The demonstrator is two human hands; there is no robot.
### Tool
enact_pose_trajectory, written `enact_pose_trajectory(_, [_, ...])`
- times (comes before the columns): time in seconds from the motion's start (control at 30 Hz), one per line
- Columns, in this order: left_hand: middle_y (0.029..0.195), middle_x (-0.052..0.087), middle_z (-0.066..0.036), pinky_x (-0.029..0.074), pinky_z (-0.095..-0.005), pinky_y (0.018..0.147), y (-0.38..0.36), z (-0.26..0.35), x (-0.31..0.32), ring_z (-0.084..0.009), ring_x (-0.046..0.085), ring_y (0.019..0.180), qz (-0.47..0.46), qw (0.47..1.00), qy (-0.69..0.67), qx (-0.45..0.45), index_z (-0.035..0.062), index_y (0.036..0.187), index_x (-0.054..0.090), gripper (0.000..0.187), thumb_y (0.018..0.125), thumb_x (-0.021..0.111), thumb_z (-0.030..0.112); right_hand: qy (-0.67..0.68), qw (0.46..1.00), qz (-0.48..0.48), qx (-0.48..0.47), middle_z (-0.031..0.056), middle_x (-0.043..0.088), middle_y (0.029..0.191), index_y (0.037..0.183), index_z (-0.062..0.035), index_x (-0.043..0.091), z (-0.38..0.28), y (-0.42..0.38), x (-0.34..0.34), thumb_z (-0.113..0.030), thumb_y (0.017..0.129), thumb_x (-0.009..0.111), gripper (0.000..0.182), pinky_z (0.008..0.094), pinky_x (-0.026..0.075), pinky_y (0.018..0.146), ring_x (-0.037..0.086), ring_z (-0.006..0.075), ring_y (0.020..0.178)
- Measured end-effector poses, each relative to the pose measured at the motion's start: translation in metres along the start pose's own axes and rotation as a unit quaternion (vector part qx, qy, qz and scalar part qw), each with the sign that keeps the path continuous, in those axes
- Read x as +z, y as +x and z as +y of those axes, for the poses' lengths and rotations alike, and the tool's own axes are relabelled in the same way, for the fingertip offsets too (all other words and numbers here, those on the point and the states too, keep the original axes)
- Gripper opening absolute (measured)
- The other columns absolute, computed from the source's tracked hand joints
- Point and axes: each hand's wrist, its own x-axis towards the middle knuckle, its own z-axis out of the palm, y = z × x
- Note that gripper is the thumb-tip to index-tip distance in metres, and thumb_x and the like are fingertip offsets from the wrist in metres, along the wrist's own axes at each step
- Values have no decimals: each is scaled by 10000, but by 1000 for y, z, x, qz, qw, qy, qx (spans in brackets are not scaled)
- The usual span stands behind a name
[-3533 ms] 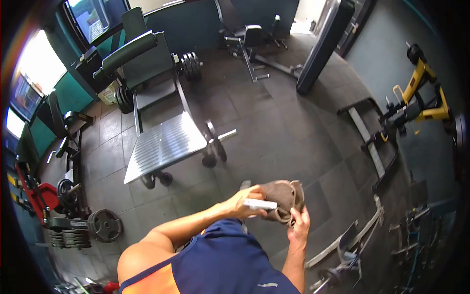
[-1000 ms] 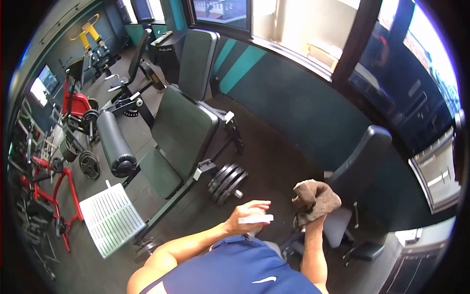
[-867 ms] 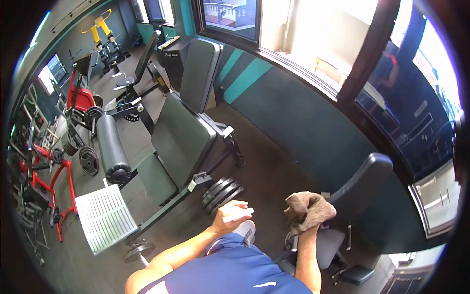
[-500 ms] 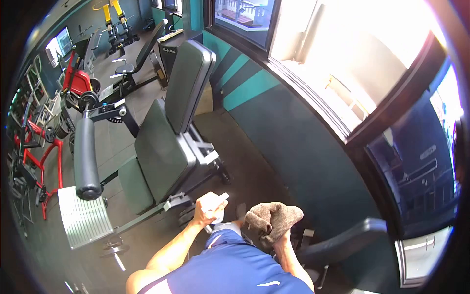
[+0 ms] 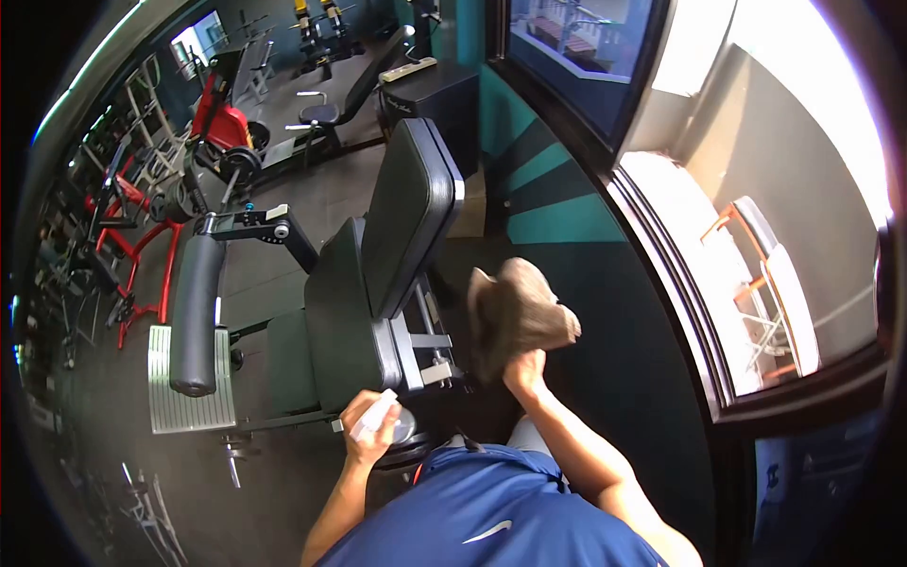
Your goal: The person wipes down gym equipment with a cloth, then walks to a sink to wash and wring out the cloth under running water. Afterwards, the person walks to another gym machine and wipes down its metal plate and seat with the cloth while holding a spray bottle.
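Note:
My left hand (image 5: 364, 442) is closed around a spray bottle (image 5: 380, 413); its white head shows above the fingers, and most of its body is hidden. It is low beside the black padded seat (image 5: 345, 331) of a leg machine. My right hand (image 5: 524, 371) grips a bunched brown towel (image 5: 529, 307), held up and slightly blurred, with loose folds above the fingers. The towel is to the right of the machine's tilted backrest (image 5: 411, 217), apart from it. The roller pad (image 5: 196, 317) and ribbed metal footplate (image 5: 192, 402) are at the machine's far left.
A dark wall with teal stripes (image 5: 567, 222) runs along the right, below an open window with a sill track (image 5: 675, 293). A folded chair (image 5: 775, 293) stands beyond it. Red gym equipment (image 5: 151, 255) fills the left. Another seated machine (image 5: 345, 104) is at the back.
My view has turned right. My right hand has raised the towel and reached forward, near the backrest. My left hand stays closed on the spray bottle, now close beside the seat.

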Motion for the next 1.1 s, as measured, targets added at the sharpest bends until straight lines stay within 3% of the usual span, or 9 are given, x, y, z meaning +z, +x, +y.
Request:
enact_pose_trajectory(0.1, [665, 599, -112, 458, -373, 524, -1, -10, 7, -273, 591, 587, 81, 991, 95, -39, -7, 724, 635, 201, 858, 692, 131, 43, 991, -97, -85, 209, 530, 1289, 1321, 1, 468, -26, 80, 32, -260, 1008, 437, 409, 421, 379, 1055, 480, 335, 1238])
enact_pose_trajectory(0.17, [641, 570, -122, 424, -386, 512, -3, -17, 17, -287, 561, 566, 128, 979, 133, -88, -14, 701, 602, 229, 868, 675, 125, 164, 978, 29, -124, 193, 586, 1135, 1172, 10, 547, -44, 129, 66, -243, 993, 462, 322, 417, 450, 922, 557, 314, 1054])
enact_pose_trajectory(0.3, [621, 519, -135, 372, -410, 501, 6, -7, 58, -307, 522, 546, 262, 925, 148, -233, -23, 703, 573, 246, 863, 668, 138, 440, 877, -39, -189, 86, 617, 1102, 1188, -9, 546, -60, 167, 66, -109, 981, 529, 230, 336, 480, 883, 588, 181, 1000])
enact_pose_trajectory(0.5, [785, 651, -109, 547, -303, 676, 36, 31, 76, -179, 664, 761, 370, 824, 98, -418, -58, 896, 594, 240, 914, 660, 172, 519, 818, -241, -55, 82, 677, 917, 995, 39, 651, -103, 271, 25, -93, 897, 568, 184, 313, 489, 807, 610, 156, 878])
enact_pose_trajectory(0.7, [862, 665, -112, 541, -300, 686, 78, 64, 100, -177, 661, 760, 459, 730, 151, -483, -52, 996, 609, 296, 929, 670, 230, 575, 776, -240, -101, 100, 598, 1114, 1228, 7, 508, -56, 402, 158, -289, 998, 465, 377, 292, 468, 869, 580, 190, 981])
enact_pose_trajectory(0.77, [864, 659, -99, 544, -296, 690, 72, 63, 99, -174, 659, 764, 498, 714, 144, -470, -50, 1011, 617, 304, 938, 671, 240, 458, 820, -342, -2, 111, 586, 1127, 1268, -3, 492, -56, 395, 162, -253, 1013, 428, 363, 318, 465, 906, 566, 203, 1044])
enact_pose_trajectory(0.87, [875, 653, -96, 545, -290, 707, 62, 66, 100, -168, 656, 781, 514, 713, 169, -447, -45, 1008, 620, 278, 948, 661, 224, 370, 895, -166, -188, 140, 554, 1040, 1212, -2, 500, -29, 374, 217, -192, 996, 422, 298, 392, 480, 862, 573, 263, 977])
enact_pose_trajectory(0.97, [898, 656, -93, 543, -306, 765, 66, 78, 99, -163, 650, 812, 522, 661, 189, -505, -44, 1083, 595, 329, 943, 672, 243, 303, 917, -172, -194, 170, 538, 1087, 1200, 3, 513, -65, 379, 143, -153, 946, 515, 298, 398, 477, 885, 564, 289, 990])
enact_pose_trajectory(1.1, [984, 672, -112, 531, -343, 818, 93, 78, 106, -201, 658, 879, 441, 641, 343, -526, -74, 1139, 591, 459, 939, 662, 333, 564, 769, -300, 20, 251, 423, 1416, 1422, 48, 372, -69, 370, 124, -187, 921, 592, 596, 367, 355, 1103, 422, 359, 1324])
